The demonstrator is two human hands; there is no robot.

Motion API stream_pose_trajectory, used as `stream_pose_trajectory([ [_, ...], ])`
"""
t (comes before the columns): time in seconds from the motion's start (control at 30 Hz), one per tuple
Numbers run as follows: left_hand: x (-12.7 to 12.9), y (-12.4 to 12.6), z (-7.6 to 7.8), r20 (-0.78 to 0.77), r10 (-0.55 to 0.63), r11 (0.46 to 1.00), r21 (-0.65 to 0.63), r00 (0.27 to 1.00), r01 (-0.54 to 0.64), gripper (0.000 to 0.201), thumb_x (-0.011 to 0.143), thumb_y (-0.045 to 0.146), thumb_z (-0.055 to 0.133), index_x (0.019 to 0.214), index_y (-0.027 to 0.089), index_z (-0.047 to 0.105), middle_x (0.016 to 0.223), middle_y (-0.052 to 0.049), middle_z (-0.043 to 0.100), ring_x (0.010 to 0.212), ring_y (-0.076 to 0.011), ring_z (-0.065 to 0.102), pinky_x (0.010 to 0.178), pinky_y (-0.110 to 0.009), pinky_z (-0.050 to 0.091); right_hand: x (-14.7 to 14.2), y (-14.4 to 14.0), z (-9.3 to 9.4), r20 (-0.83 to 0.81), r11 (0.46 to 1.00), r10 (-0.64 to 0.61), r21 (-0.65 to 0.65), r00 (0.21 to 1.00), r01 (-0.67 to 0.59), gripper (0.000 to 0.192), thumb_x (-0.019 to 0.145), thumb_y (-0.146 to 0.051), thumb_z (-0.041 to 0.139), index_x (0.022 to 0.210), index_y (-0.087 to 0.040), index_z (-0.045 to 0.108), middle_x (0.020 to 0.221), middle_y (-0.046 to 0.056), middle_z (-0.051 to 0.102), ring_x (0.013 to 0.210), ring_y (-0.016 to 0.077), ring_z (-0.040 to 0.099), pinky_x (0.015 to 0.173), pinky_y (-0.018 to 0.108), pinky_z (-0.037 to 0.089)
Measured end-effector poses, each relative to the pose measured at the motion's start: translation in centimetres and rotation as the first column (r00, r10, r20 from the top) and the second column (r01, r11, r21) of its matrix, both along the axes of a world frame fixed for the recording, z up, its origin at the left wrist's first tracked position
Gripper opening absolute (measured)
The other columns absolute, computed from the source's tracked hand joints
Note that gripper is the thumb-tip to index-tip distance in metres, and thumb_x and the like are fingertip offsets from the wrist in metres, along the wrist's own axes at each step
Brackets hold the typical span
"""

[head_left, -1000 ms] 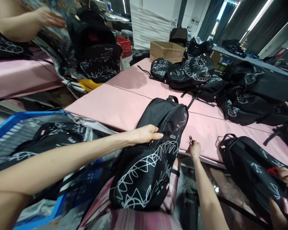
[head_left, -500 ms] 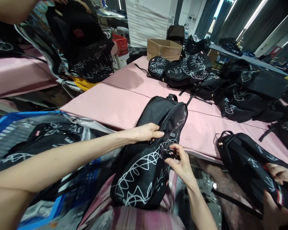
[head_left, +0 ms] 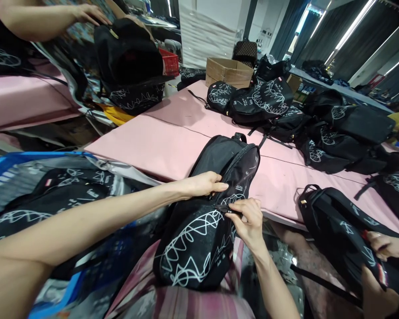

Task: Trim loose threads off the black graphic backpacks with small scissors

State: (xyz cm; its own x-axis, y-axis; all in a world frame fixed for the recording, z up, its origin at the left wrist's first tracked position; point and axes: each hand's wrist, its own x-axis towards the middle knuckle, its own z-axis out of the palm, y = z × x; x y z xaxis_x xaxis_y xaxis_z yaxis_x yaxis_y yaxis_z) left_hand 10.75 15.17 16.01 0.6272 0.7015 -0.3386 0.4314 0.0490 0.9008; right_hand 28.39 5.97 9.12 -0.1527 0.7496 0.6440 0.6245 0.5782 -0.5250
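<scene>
Propped between lap (head_left: 196,305) and near edge of pink tabletop (head_left: 142,146): black fabric backpack with white scribbled print (head_left: 189,246). Grasped by fingers of left hand (head_left: 204,184), with small dark pointed snips (head_left: 223,208) clasped in fingers of right hand (head_left: 248,219).

The bare left forearm (head_left: 113,210) slants up from the lower left, wrist nearly straight, to the left hand (head_left: 203,184), its digits bent in a grip. The bare right forearm (head_left: 275,279) rises from the lower right; the right hand (head_left: 249,217), near the left and slightly lower, pinches between thumb and forefinger, knuckles flexed.
</scene>
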Motion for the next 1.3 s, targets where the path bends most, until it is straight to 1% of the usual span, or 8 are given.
stream_pose_trajectory([
  [0.4, -0.1, 0.1, -0.4, 0.012, 0.011, 1.000, 0.012, 1.000, -0.011, 0.041, 0.067, 0.054, 0.056, 0.060, 0.020, 0.035, 0.049, 0.009, 0.027, 0.045, -0.0064, 0.020, 0.047, -0.025, 0.015, -0.4, 0.4, 0.1, -0.027, 1.000, 0.019, -0.020, 0.999, -0.020, 0.008, 0.080, -0.026, 0.065, 0.087, -0.022, 0.064, 0.080, 0.002, 0.068, 0.076, 0.0177, 0.060, 0.071, 0.035, 0.040],
  [0.77, -0.3, 0.1, -0.8, 0.024, 0.028, 1.000, -0.001, 0.999, -0.028, 0.041, 0.068, 0.054, 0.056, 0.061, 0.019, 0.036, 0.050, 0.008, 0.029, 0.044, -0.0059, 0.021, 0.046, -0.024, 0.015, -0.5, 0.2, 0.8, 0.137, 0.995, -0.028, 0.100, 0.990, 0.014, 0.012, 0.081, -0.015, 0.064, 0.089, -0.024, 0.066, 0.081, 0.001, 0.069, 0.075, 0.0161, 0.060, 0.072, 0.034, 0.035],
  [0.83, -0.3, 0.0, -0.7, 0.032, 0.033, 0.999, -0.012, 0.999, -0.033, 0.040, 0.068, 0.054, 0.056, 0.062, 0.019, 0.036, 0.051, 0.008, 0.032, 0.044, -0.0059, 0.023, 0.046, -0.024, 0.015, -0.8, 0.3, 0.5, 0.054, 0.999, -0.008, 0.041, 0.999, 0.006, 0.010, 0.080, -0.017, 0.065, 0.087, -0.024, 0.067, 0.080, 0.001, 0.069, 0.075, 0.0167, 0.060, 0.073, 0.035, 0.036],
  [0.9, -0.3, 0.0, -0.7, 0.045, 0.033, 0.999, -0.034, 0.998, -0.031, 0.040, 0.067, 0.055, 0.056, 0.064, 0.019, 0.039, 0.052, 0.007, 0.034, 0.044, -0.0060, 0.025, 0.045, -0.024, 0.016, -1.1, 0.4, 0.0, -0.119, 0.996, 0.008, -0.092, 0.993, -0.019, 0.007, 0.077, -0.020, 0.067, 0.083, -0.024, 0.068, 0.078, 0.001, 0.068, 0.076, 0.0172, 0.060, 0.074, 0.035, 0.039],
  [1.0, -0.5, 0.0, -0.8, 0.062, 0.032, 0.998, -0.060, 0.998, -0.029, 0.040, 0.067, 0.055, 0.057, 0.067, 0.018, 0.042, 0.052, 0.007, 0.036, 0.044, -0.0063, 0.027, 0.045, -0.024, 0.018, -1.5, 0.5, -0.8, -0.331, 0.942, -0.012, -0.319, 0.943, -0.100, 0.007, 0.071, -0.022, 0.071, 0.077, -0.024, 0.068, 0.077, 0.000, 0.066, 0.075, 0.0171, 0.059, 0.076, 0.034, 0.041],
  [1.07, -0.7, 0.1, -0.9, 0.066, 0.039, 0.998, -0.055, 0.997, -0.035, 0.040, 0.068, 0.055, 0.057, 0.065, 0.018, 0.040, 0.052, 0.007, 0.035, 0.043, -0.0061, 0.026, 0.045, -0.024, 0.017, -1.3, 0.6, -1.3, -0.415, 0.900, -0.028, -0.406, 0.909, -0.157, 0.008, 0.069, -0.022, 0.072, 0.075, -0.024, 0.068, 0.077, 0.000, 0.066, 0.076, 0.0172, 0.059, 0.076, 0.034, 0.042],
  [1.2, -1.3, 0.2, -1.2, 0.068, 0.052, 0.998, -0.050, 0.996, -0.049, 0.042, 0.069, 0.055, 0.057, 0.063, 0.019, 0.037, 0.051, 0.008, 0.031, 0.043, -0.0055, 0.022, 0.044, -0.024, 0.015, -0.4, 0.8, -1.6, -0.580, 0.894, -0.126, -0.418, 0.805, -0.161, 0.012, 0.068, -0.021, 0.069, 0.080, -0.023, 0.067, 0.080, 0.000, 0.064, 0.077, 0.0165, 0.059, 0.071, 0.030, 0.045],
  [1.3, -1.5, 0.2, -1.3, 0.092, 0.038, 0.997, -0.070, 0.995, -0.031, 0.043, 0.069, 0.057, 0.057, 0.065, 0.018, 0.039, 0.053, 0.008, 0.032, 0.044, -0.0057, 0.023, 0.044, -0.024, 0.015, -0.7, 0.8, -1.2, -0.491, 0.935, -0.096, -0.342, 0.866, -0.090, 0.014, 0.069, -0.021, 0.070, 0.083, -0.022, 0.068, 0.082, 0.002, 0.065, 0.080, 0.0176, 0.059, 0.073, 0.032, 0.046],
])
